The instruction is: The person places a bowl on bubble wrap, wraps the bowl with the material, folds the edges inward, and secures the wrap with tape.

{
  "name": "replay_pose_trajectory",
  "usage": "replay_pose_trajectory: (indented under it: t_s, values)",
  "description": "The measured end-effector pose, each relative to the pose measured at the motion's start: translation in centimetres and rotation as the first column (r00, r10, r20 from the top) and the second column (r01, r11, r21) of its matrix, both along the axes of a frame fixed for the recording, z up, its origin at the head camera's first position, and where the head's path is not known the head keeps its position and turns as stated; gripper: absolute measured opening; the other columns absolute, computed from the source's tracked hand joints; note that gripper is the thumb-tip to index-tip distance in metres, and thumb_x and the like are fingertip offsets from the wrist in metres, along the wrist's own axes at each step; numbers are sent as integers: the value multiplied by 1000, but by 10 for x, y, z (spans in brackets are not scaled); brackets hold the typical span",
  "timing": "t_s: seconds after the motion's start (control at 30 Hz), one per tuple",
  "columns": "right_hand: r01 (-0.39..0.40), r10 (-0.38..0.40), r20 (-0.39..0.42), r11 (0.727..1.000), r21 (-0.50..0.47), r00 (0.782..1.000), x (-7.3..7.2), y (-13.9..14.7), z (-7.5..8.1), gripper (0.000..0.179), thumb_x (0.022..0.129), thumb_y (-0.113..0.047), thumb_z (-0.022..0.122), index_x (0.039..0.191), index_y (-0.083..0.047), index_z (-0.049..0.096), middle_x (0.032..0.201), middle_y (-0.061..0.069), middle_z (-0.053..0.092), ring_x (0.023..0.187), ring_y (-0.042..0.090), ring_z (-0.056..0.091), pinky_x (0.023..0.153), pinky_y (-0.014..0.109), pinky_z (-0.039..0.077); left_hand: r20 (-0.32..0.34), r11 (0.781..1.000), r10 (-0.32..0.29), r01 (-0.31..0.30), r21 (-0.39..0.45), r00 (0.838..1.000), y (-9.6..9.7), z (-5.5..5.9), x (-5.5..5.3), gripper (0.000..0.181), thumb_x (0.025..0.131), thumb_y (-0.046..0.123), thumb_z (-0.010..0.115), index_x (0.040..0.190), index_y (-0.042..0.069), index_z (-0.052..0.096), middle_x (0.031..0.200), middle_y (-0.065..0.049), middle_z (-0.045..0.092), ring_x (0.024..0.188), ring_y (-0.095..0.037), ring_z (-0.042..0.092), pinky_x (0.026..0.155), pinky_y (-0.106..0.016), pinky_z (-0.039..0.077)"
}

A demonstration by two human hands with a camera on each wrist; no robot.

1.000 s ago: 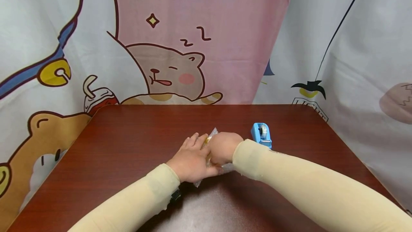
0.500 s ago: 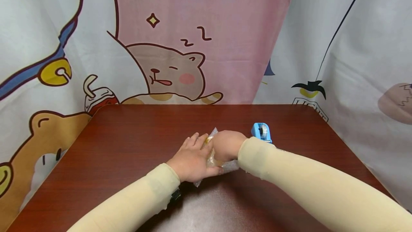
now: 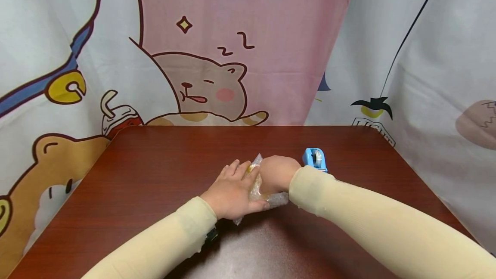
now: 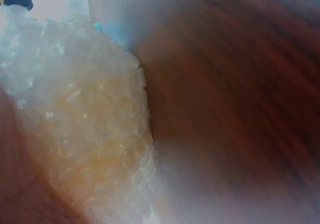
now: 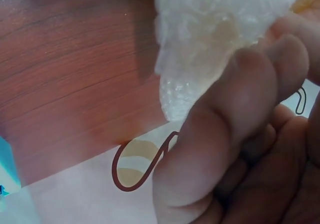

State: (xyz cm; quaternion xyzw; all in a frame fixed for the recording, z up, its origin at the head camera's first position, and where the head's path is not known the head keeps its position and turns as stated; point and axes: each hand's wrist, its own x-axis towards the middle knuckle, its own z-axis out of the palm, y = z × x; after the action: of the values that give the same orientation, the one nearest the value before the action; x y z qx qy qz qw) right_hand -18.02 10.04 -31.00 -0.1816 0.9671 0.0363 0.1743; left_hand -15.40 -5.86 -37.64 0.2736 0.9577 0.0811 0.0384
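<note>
A bundle of clear bubble wrap (image 3: pixel 255 190) lies on the table under both hands, something yellowish showing through it (image 4: pixel 92 129). My left hand (image 3: pixel 231 193) rests flat over its left side, fingers spread and straight. Against the right side, my right hand (image 3: pixel 278 175) has its fingers curled. In the right wrist view those curled fingers (image 5: pixel 250 91) meet the edge of the wrap (image 5: pixel 200 38); the thumb's contact is hidden. One flap of wrap (image 3: pixel 277 200) sticks out toward the right, below that hand. Whatever is inside the wrap is too blurred to name.
A light blue tape dispenser (image 3: pixel 314 158) with a clear roll stands beyond the right wrist, partly covered by the sleeve. The reddish-brown table (image 3: pixel 174 154) ends at a printed cartoon curtain (image 3: pixel 286 55) behind it.
My right hand has shifted slightly to the right, uncovering more of the wrap and its right flap. The sleeve now covers the front of the tape dispenser. My left hand stays put.
</note>
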Motion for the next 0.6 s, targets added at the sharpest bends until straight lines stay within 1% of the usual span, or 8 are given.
replay_pose_trajectory:
  t_s: [0.1, 0.17, 0.27, 0.43, 0.6]
  values:
    - [21, -21, -13, 1000, 2, 1000, 0, 3, 0, 34, 83, -35, 84, 104, -9, 79, 97, 4, 76, 78, 19, 63, 77, 42, 60, -3, 1000, 1, -1, 5, 1000, 0, 0, 0, 103, 92, 83, 48, 168, 17, 30, 172, -14, 30, 160, -43, 23, 130, -58, 23]
    - [35, -35, -14, 999, 1, 999, 0, 5, 0, 36, 82, -39, 85, 100, -8, 79, 90, 3, 75, 75, 19, 62, 72, 40, 58, -6, 1000, -1, 1, 4, 1000, 1, 0, 0, 103, 92, 83, 48, 168, 17, 30, 172, -14, 30, 160, -43, 24, 129, -58, 23]
    - [60, -60, -9, 998, -8, 998, -2, 7, -1, 42, 80, -44, 87, 97, -7, 78, 83, 1, 72, 72, 19, 63, 68, 38, 57, -6, 1000, -3, 3, -3, 1000, 1, -1, 0, 103, 92, 83, 48, 168, 16, 30, 172, -14, 30, 160, -43, 24, 129, -58, 23]
    - [93, -92, 9, 995, -34, 996, -7, 12, -5, 50, 78, -50, 88, 101, -7, 77, 84, 0, 71, 74, 19, 63, 68, 36, 55, -3, 1000, -4, 4, -19, 1000, 1, 0, 0, 103, 92, 84, 46, 168, 17, 29, 172, -14, 29, 160, -44, 23, 130, -58, 22]
    - [155, -150, 66, 985, -73, 986, -12, 18, -8, 59, 77, -54, 88, 107, -5, 75, 87, 2, 70, 77, 20, 64, 70, 35, 55, -14, 1000, -7, 7, -27, 1000, 1, -1, -1, 103, 92, 84, 46, 168, 16, 30, 172, -14, 30, 159, -44, 24, 129, -58, 23]
